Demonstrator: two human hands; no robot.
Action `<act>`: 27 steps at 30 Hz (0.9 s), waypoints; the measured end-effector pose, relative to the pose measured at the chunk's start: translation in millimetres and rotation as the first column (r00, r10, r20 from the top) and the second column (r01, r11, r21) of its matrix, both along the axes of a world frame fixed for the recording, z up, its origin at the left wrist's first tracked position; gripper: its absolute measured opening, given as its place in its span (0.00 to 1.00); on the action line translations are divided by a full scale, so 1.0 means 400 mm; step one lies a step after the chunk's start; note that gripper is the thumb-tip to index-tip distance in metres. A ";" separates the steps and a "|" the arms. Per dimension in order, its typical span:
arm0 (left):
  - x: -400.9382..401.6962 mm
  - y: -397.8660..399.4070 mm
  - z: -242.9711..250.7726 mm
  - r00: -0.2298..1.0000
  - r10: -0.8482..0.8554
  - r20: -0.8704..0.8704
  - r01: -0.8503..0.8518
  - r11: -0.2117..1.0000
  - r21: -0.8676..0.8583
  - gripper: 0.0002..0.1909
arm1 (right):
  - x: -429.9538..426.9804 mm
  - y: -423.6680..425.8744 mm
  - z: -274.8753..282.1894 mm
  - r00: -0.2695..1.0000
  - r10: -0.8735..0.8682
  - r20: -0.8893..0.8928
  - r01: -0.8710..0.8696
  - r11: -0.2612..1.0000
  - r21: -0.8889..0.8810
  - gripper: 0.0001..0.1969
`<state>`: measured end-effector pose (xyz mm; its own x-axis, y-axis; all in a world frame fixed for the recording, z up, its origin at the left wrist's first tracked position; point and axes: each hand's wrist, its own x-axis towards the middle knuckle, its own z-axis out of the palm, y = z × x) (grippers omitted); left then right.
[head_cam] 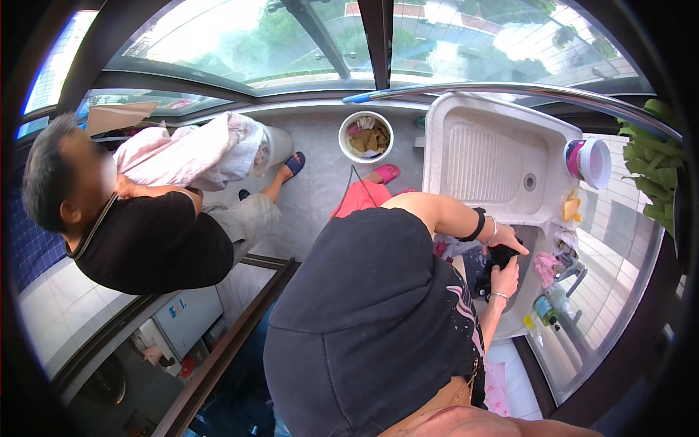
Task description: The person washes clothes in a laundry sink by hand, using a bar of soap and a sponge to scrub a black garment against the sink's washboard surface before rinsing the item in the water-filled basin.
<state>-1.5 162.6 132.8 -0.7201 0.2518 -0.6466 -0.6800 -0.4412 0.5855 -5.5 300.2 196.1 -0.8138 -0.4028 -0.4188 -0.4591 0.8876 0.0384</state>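
My left hand (pixel 509 240), with a black band and a bracelet on its wrist, grips a bunched black cloth (pixel 499 254) over the basin (pixel 525 289) of a pale stone laundry sink. Just below it in the picture, my right hand (pixel 505 279) holds the same cloth, its fingers closed around the lower part. More dark fabric hangs under the hands, and how far it reaches into the basin is hidden. Dark, slightly sudsy water (pixel 474 262) shows beside the cloth. Lighter and magenta fabric (pixel 441 249) lies at the basin's near-left side, partly covered by my arm.
A ribbed washboard (pixel 491 158) adjoins the basin. Along the ledge are a faucet (pixel 573 278), pink cloth (pixel 544 266), green bottle (pixel 545 310), yellow soap (pixel 572 208) and white tub (pixel 595 163). A white bucket (pixel 343 143) stands on the floor. A person (pixel 158 240) handles pale fabric (pixel 207 147).
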 end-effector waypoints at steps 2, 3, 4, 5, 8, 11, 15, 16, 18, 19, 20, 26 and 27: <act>0.002 0.018 0.016 0.984 0.171 0.045 -0.167 0.982 -0.085 0.36 | 0.004 0.009 0.027 1.000 0.020 -0.003 -0.020 0.986 -0.165 0.31; -0.014 0.043 0.009 0.987 0.159 0.037 -0.156 0.984 -0.083 0.36 | -0.004 0.044 0.013 1.000 0.009 -0.011 -0.010 0.986 -0.164 0.31; -0.035 0.068 -0.013 0.961 0.265 -0.082 -0.275 0.948 -0.159 0.33 | -0.017 0.083 -0.017 0.992 -0.109 0.071 0.130 0.862 -0.489 0.29; -0.017 0.043 -0.050 0.890 0.425 -0.168 -0.455 0.856 -0.247 0.30 | -0.030 0.070 -0.061 0.966 -0.109 0.233 0.248 0.630 -0.736 0.27; -0.055 0.072 0.020 0.836 0.362 -0.412 -0.494 0.823 -0.281 0.24 | -0.018 0.156 -0.065 0.757 -0.420 0.500 0.604 0.161 -0.780 0.29; -0.062 0.067 0.043 0.655 0.308 -0.690 -0.625 0.734 -0.265 0.21 | 0.029 0.118 0.004 0.391 -0.493 0.777 0.851 -0.127 -0.509 0.38; -0.082 0.051 0.100 0.267 0.149 -0.952 -0.570 0.821 -0.031 0.19 | -0.002 0.167 -0.017 -0.206 0.312 0.927 0.840 -0.429 0.331 0.40; -0.080 0.056 0.120 0.169 0.129 -0.977 -0.512 0.858 0.025 0.18 | -0.010 0.178 -0.035 -0.018 0.440 0.898 0.881 -0.418 0.222 0.39; -0.054 0.067 0.179 0.016 0.112 -0.994 -0.480 0.873 0.091 0.15 | -0.035 0.189 -0.070 0.251 0.353 0.901 0.861 -0.507 -0.041 0.36; -0.040 0.085 0.188 0.111 0.219 -0.969 -0.383 0.910 0.162 0.15 | -0.042 0.189 -0.082 0.340 0.293 0.894 0.828 -0.544 -0.136 0.34; -0.017 0.137 0.210 0.132 0.503 -0.854 -0.380 0.821 0.425 0.15 | -0.042 0.190 -0.096 0.381 0.296 0.876 0.799 -0.581 -0.152 0.33; 0.003 0.092 0.226 0.331 0.392 -0.859 -0.457 0.862 0.217 0.14 | -0.050 0.124 -0.062 0.494 0.543 0.680 0.646 -0.752 0.131 0.28; -0.002 0.098 0.234 0.412 0.445 -0.795 -0.412 0.869 0.272 0.13 | -0.043 0.114 -0.022 0.517 0.441 0.734 0.587 -0.806 0.071 0.27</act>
<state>-2.1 201.9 226.3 -0.9259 -0.2407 0.2913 0.3776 -0.5597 0.7377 -22.9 345.7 187.2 -0.9180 -0.1993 -0.3428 0.3081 -0.9027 -0.3002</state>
